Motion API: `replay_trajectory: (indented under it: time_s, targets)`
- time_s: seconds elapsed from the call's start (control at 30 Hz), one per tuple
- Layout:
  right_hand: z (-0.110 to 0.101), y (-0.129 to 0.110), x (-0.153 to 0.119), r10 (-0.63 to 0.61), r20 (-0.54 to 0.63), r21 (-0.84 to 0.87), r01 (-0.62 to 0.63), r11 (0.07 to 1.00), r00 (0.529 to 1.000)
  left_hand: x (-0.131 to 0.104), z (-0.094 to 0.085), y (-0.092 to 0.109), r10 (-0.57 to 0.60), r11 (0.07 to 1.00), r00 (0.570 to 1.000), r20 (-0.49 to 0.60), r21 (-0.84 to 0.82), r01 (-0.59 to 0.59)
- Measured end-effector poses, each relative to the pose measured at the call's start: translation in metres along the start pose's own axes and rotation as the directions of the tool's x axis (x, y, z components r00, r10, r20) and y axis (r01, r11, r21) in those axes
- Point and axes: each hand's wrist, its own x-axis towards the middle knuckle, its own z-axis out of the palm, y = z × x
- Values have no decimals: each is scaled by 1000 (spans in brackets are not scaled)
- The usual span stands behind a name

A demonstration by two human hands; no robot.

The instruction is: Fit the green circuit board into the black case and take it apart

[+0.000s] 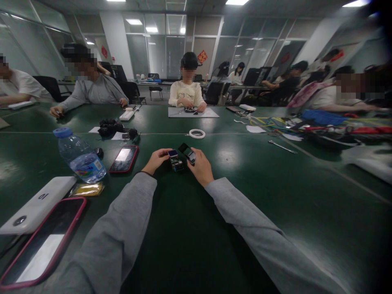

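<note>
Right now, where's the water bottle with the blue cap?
In the head view, the water bottle is on the left side of the green table, just behind the yellow packet and left of the smaller red-edged phone.

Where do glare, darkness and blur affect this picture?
All in the head view: pale glare on the green table; bright white patches on the near phone and farther phone; upper-right corner near-black; far-right person smeared; fine detail on the circuit board blurred.
</note>
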Motion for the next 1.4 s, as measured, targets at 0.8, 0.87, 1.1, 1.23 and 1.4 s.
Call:
replay_trajectory:
  time_s: [0.8,0.87,1.1,1.23,1.4]
  targets:
    - [12,20,3,266,-13,75,-264,962,964,1,0,-2,-9,995,999,-48,103,14]
    - [12,19,3,233,-48,65,-230,971,971,1,-1,-3,-20,996,999,-31,92,22]
    - [7,11,6,138,-122,11,-137,990,983,1,-2,-2,-17,995,1000,18,101,16]
    - [8,13,6,157,-114,4,-158,987,981,0,-1,1,-31,995,999,19,99,29]
    - [10,16,5,166,-90,43,-162,986,982,0,-1,0,-25,996,999,19,85,24]
